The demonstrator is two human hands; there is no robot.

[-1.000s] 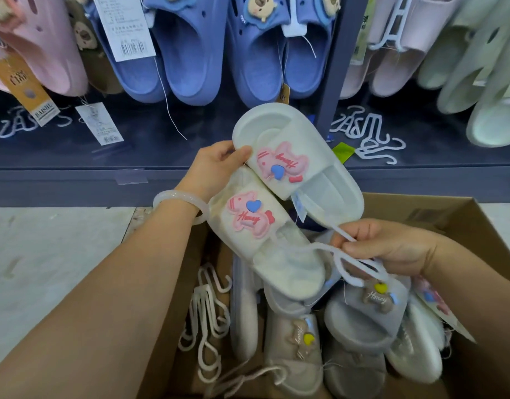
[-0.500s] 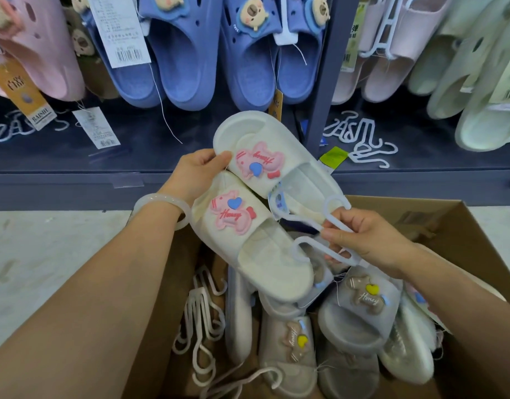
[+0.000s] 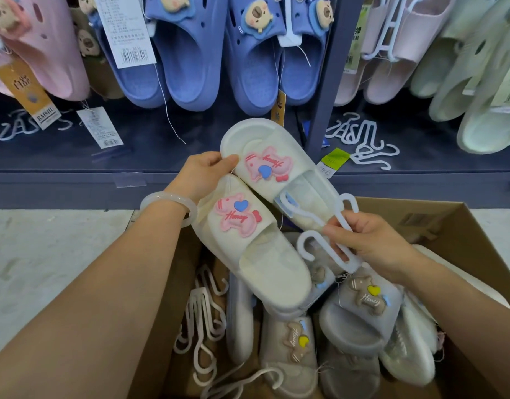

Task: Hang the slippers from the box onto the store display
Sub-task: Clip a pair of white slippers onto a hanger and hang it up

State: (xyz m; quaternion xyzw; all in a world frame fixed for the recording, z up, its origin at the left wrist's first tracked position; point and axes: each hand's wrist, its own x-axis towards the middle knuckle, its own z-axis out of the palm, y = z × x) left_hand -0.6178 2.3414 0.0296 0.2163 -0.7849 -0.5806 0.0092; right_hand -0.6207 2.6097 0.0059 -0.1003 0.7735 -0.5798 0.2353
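Behind my hands, blue slippers (image 3: 190,67) hang on the rack (image 3: 323,82). My left hand (image 3: 202,174) grips the cream slippers (image 3: 265,214) above the box (image 3: 438,226); my right hand (image 3: 371,243) pinches the hanger (image 3: 325,243). Next I must probably hook it through both.

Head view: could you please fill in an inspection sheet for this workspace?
Surface: pale floor, bare.
Job's things: cream slipper pair held over cardboard box; white hanger at their openings.
Clutter: loose hangers, grey slippers in box.
Grippers: left hand grips pair; right hand pinches hanger.
Cables: nothing seen.
Surroundings: display shelf; blue slippers hanging.
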